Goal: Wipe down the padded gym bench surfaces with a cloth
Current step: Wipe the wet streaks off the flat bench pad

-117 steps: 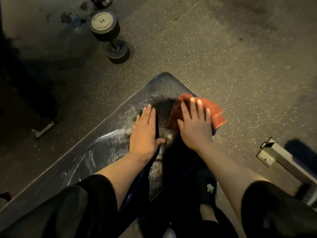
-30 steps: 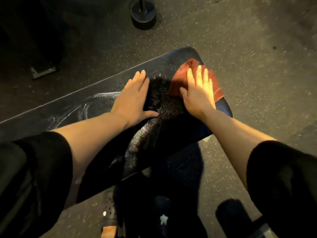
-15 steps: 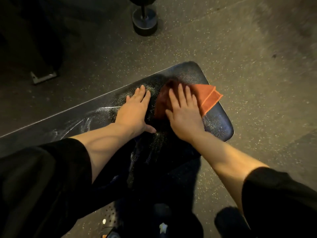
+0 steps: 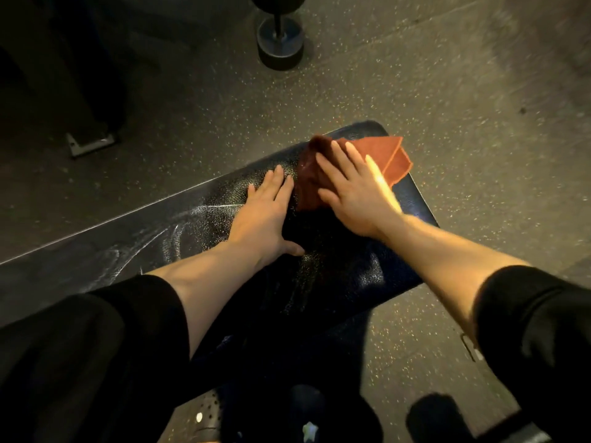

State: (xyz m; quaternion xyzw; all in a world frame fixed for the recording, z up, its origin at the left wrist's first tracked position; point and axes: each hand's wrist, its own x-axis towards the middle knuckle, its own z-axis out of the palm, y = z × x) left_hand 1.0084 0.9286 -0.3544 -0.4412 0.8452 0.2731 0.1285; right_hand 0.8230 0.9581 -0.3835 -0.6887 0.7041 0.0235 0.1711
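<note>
- Since the picture half a second before, the cloth (image 4: 388, 161) and the right hand (image 4: 358, 199) on it had slid toward the far rounded end of the counter (image 4: 361, 273); the cloth's bright corner now reached the pad's far edge by the floor (image 4: 447, 100)
- Across the same span the left hand (image 4: 265, 215) had stayed planted on the pad, just beside the cloth's dark side
- Right hand: flat on the orange cloth, fingers straight and spread, pressing it onto the padded counter; the grip was open-palmed, nothing curled round the fabric
- Left hand: palm down on the bare pad, fingers straight and close together, thumb stretched toward the near side; that grip was likewise open and held nothing
- Cloth: folded, its left part in shadow under the fingers, its right corner lit and showing 2 layered edges; it lay at the far end of the dark blue counter
- Counter surface: textured, glistening, with pale wet streaks (image 4: 166, 238) left of the left hand
- Both forearms were bare below black sleeves (image 4: 527, 330)
- On the speckled floor beyond the counter stood a dumbbell (image 4: 279, 43), well apart from the pad; a metal foot (image 4: 91, 145) showed at upper left
- Lower edge: too dark to read clearly
</note>
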